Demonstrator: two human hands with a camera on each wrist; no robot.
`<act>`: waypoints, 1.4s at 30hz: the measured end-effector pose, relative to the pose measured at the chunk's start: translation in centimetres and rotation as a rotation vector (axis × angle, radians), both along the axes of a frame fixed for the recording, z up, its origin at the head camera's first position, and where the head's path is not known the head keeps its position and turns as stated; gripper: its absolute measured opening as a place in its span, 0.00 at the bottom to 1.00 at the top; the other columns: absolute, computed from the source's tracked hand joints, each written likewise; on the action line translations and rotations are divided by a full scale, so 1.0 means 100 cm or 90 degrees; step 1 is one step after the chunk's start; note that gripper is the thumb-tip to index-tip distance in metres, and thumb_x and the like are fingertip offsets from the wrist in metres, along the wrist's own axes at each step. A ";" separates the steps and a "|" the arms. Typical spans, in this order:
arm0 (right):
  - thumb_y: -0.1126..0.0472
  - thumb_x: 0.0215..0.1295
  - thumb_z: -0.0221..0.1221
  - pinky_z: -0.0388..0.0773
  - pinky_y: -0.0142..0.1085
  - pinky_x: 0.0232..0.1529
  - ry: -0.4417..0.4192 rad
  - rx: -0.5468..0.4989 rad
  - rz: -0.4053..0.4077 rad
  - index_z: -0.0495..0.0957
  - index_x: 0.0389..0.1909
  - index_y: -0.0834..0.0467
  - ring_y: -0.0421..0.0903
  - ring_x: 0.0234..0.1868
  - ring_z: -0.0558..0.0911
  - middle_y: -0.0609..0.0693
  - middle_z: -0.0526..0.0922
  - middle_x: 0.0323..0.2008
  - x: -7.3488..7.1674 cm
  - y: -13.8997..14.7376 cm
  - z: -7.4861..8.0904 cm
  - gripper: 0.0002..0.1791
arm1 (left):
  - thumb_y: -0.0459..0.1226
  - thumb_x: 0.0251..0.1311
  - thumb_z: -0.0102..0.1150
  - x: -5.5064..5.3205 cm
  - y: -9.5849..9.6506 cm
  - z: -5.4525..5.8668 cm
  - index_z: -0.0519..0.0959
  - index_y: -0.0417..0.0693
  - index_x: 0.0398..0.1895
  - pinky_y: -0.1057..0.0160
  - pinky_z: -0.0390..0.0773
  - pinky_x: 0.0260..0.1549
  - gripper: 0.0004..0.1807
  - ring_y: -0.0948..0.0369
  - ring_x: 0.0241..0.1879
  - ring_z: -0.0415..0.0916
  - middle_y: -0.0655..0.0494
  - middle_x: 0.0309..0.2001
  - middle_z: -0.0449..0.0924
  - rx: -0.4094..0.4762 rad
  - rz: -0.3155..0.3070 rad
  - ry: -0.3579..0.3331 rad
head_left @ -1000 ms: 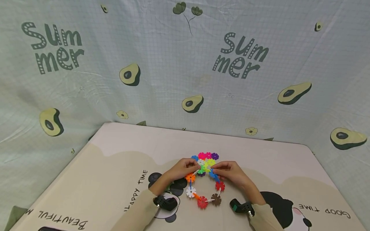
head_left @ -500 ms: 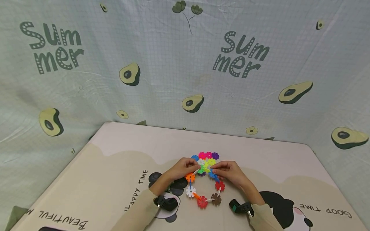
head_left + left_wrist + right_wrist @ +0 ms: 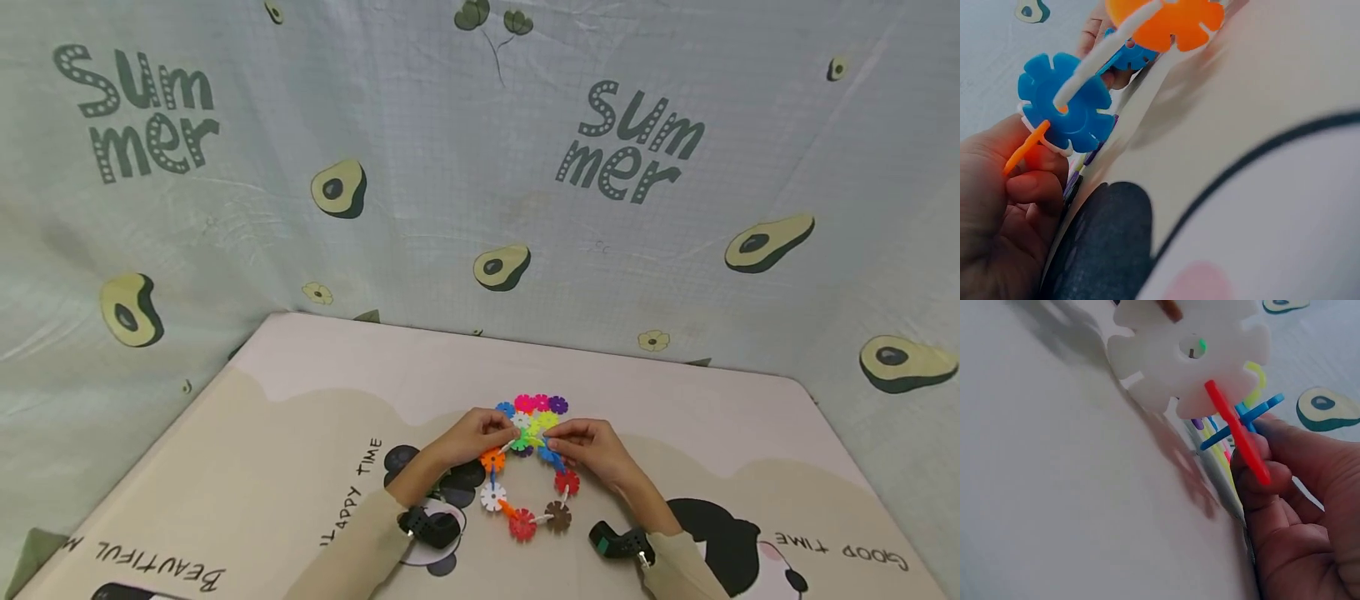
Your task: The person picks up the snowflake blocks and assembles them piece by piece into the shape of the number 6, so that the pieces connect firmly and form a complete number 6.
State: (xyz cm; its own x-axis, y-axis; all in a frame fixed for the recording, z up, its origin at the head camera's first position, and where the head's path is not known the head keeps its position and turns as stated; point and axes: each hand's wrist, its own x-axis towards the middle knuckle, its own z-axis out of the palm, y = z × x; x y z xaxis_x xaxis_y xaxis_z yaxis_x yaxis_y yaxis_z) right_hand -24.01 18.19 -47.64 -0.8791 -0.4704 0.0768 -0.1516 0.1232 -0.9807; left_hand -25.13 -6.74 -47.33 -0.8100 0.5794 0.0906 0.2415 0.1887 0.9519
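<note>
A ring of linked plastic snowflake discs hangs down toward me between both hands, with a red disc [image 3: 522, 525], a brown disc [image 3: 558, 517] and a white disc [image 3: 493, 497] along its near side. At the ring's upper left, my left hand [image 3: 472, 437] pinches a green disc [image 3: 519, 440]. My right hand [image 3: 592, 450] pinches the ring's upper right by a blue disc [image 3: 551, 456]. Fingertips hide part of the joint between them. Close to the left wrist camera is a blue disc [image 3: 1079, 106]; a large white disc [image 3: 1154, 362] fills the right wrist view's top.
Beyond the hands are more discs: pink [image 3: 524, 403], purple [image 3: 557, 405] and yellow [image 3: 550, 420]. A printed cloth covers the table [image 3: 420, 367], and a patterned curtain [image 3: 420, 150] stands behind it. A dark object's edge [image 3: 120, 592] shows at bottom left.
Both hands keep their hold in nearly the same place. The right hand and the ring's near right side have shifted slightly left. The head view has tilted a little.
</note>
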 end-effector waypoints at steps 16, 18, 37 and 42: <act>0.60 0.68 0.60 0.75 0.28 0.27 0.000 0.054 -0.126 0.80 0.43 0.71 0.39 0.25 0.76 0.49 0.81 0.28 0.000 -0.002 -0.003 0.15 | 0.35 0.68 0.54 0.001 -0.005 -0.002 0.78 0.31 0.36 0.71 0.67 0.25 0.12 0.66 0.23 0.64 0.60 0.23 0.70 -0.011 0.007 -0.052; 0.61 0.67 0.61 0.74 0.28 0.28 0.002 0.057 -0.145 0.80 0.43 0.71 0.39 0.26 0.75 0.52 0.82 0.30 0.000 -0.002 -0.003 0.14 | 0.34 0.68 0.53 0.001 -0.005 -0.002 0.78 0.30 0.36 0.71 0.67 0.25 0.11 0.65 0.23 0.64 0.59 0.23 0.70 0.000 0.003 -0.058; 0.69 0.56 0.68 0.68 0.27 0.22 0.026 0.102 -0.234 0.80 0.45 0.73 0.36 0.22 0.69 0.52 0.76 0.28 -0.008 -0.012 0.006 0.17 | 0.36 0.67 0.55 0.000 -0.003 -0.002 0.79 0.32 0.36 0.70 0.69 0.27 0.12 0.65 0.24 0.66 0.59 0.24 0.71 0.017 -0.011 -0.035; 0.69 0.55 0.69 0.66 0.26 0.22 0.031 0.147 -0.242 0.81 0.46 0.71 0.37 0.21 0.68 0.50 0.73 0.25 -0.011 -0.015 0.008 0.18 | 0.35 0.68 0.54 0.001 -0.003 -0.001 0.80 0.31 0.38 0.70 0.67 0.25 0.12 0.65 0.22 0.64 0.59 0.24 0.71 0.021 -0.018 -0.032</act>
State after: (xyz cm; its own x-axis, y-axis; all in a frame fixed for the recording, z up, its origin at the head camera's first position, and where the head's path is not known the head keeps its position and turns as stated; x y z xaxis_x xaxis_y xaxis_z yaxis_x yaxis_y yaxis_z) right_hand -25.06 16.65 -46.88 -0.9909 -0.1240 0.0529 -0.0980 0.3939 -0.9139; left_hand -25.00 -7.04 -47.47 -0.7975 0.5993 0.0695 0.1978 0.1508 0.9686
